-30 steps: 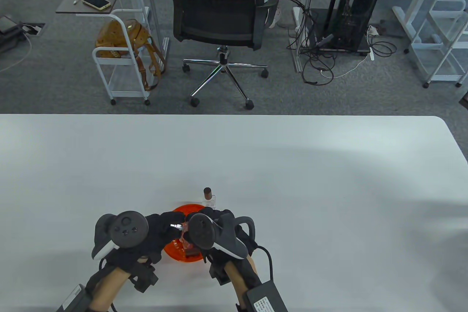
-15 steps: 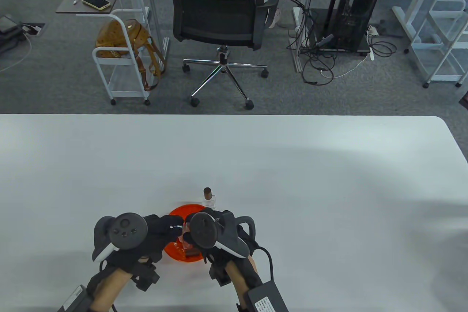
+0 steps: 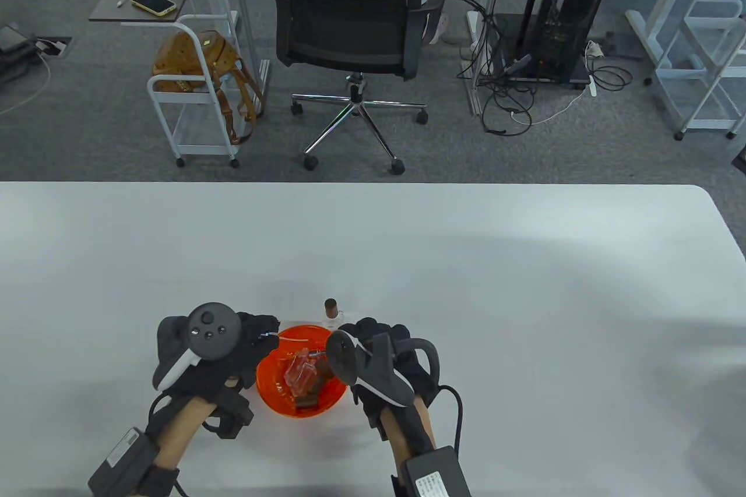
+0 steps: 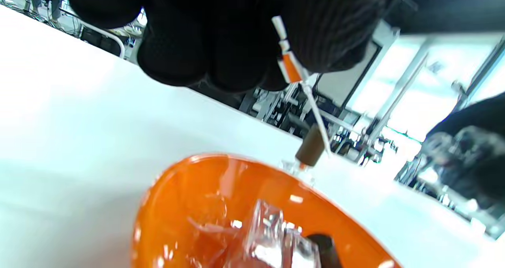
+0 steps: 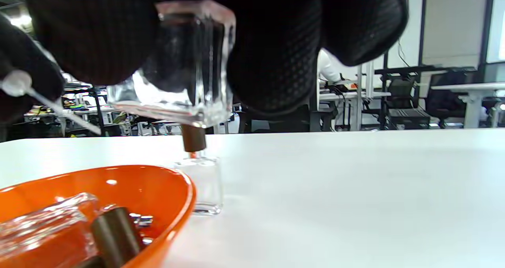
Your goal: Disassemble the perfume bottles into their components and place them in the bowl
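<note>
An orange bowl point(image 3: 278, 401) near the table's front edge holds a clear glass bottle point(image 3: 300, 374) and brown caps point(image 3: 306, 401). My left hand point(image 3: 265, 335) hovers at the bowl's left rim and pinches a spray pump with its thin white tube point(image 4: 290, 62). At the bowl's right rim my right hand point(image 3: 361, 337) grips an empty clear glass bottle point(image 5: 185, 74), held above the table. Just behind the bowl stands a whole perfume bottle with a brown cap point(image 3: 331, 313), also seen as the capped bottle point(image 5: 199, 177) beside the bowl's wall point(image 5: 173, 193).
The white table point(image 3: 466, 287) stretches wide to the right and back. Behind its far edge are an office chair point(image 3: 349, 25), a small white cart with a brown bag point(image 3: 195, 60), and a computer tower point(image 3: 574, 7).
The hands were together over the bowl and have drawn apart. The left went left with the spray pump, the right went right with the glass bottle, uncovering the bowl's contents.
</note>
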Demonstrator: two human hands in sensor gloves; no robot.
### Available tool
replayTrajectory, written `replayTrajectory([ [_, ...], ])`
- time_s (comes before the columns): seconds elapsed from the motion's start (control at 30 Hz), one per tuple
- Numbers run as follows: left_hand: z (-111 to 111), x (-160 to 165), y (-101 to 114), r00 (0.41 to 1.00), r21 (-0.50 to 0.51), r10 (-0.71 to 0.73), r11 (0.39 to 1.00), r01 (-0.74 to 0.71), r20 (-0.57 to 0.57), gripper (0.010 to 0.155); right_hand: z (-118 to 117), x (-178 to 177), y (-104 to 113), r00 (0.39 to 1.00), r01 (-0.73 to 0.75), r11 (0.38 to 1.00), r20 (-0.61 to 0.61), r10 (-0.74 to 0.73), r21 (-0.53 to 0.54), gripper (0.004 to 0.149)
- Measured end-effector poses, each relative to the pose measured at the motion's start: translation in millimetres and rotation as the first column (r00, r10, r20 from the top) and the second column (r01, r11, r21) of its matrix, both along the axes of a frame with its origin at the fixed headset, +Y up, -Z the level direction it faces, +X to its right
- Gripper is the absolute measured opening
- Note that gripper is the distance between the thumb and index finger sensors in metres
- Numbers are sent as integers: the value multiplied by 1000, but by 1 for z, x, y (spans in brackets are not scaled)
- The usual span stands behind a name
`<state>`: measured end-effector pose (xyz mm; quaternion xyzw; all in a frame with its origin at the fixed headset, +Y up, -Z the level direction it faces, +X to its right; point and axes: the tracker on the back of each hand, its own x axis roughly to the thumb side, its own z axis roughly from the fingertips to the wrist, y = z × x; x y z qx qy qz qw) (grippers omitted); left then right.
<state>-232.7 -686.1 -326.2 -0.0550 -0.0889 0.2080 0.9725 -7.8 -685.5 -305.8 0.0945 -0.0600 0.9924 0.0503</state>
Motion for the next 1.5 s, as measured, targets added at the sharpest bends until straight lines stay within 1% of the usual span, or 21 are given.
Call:
replayTrajectory([
  [0.1,-11,22,-7,996,-32,-80,996,81,27,52,-3,7,-2,1000,17,1000,17,-17,-24,55],
  [0.13,-15,30,-11,992,-56,-118,991,121,44,52,-4,9,-4,1000,14,999,18,-14,-29,55],
  [0.23,-21,46,-19,974,-77,-216,972,221,70,52,-5,10,-6,1000,10,999,18,-9,-44,55],
  [0.3,-22,53,-24,954,-47,-294,954,298,64,53,-5,10,-7,1000,9,998,11,-8,-60,55],
  [0.37,-22,56,-26,945,-19,-324,945,326,50,56,-5,9,-7,1000,6,998,8,-6,-64,55],
  [0.43,-21,55,-26,943,-15,-328,944,329,46,58,-5,9,-7,1000,4,998,5,-4,-66,55],
  [0.53,-18,43,-20,961,12,-275,961,275,21,59,-4,9,-7,1000,3,997,1,-3,-73,55],
  [0.67,-8,14,-5,979,90,-205,975,204,0,59,-3,4,-8,1000,-8,997,-12,7,-80,55],
  [0.73,0,-5,-1,983,99,-181,978,181,-11,60,-2,0,-9,1000,-10,997,-24,8,-81,55],
  [0.8,7,-19,-1,988,101,-154,983,154,-11,60,-1,-7,-9,999,-8,997,-42,5,-80,56],
  [0.9,18,-41,-9,992,114,-122,986,125,-30,61,5,-25,-7,995,-20,998,-95,14,-58,56],
  [1.03,18,-57,-16,997,60,-62,996,65,-50,62,16,-59,-3,981,-70,997,-180,72,18,54],
  [1.17,15,-64,-21,997,27,-39,999,41,-65,61,12,-103,-5,944,-217,972,-233,232,87,53],
  [1.3,13,-70,-25,997,-8,-29,1000,29,-75,62,2,-130,-16,919,-300,953,-253,302,50,53],
  [1.43,12,-76,-27,997,-37,-3,999,1,-78,62,-7,-138,-31,905,-354,935,-256,339,-11,52],
  [1.5,12,-76,-28,997,-42,4,999,-7,-71,62,-9,-138,-35,906,-356,934,-257,336,-33,50],
])
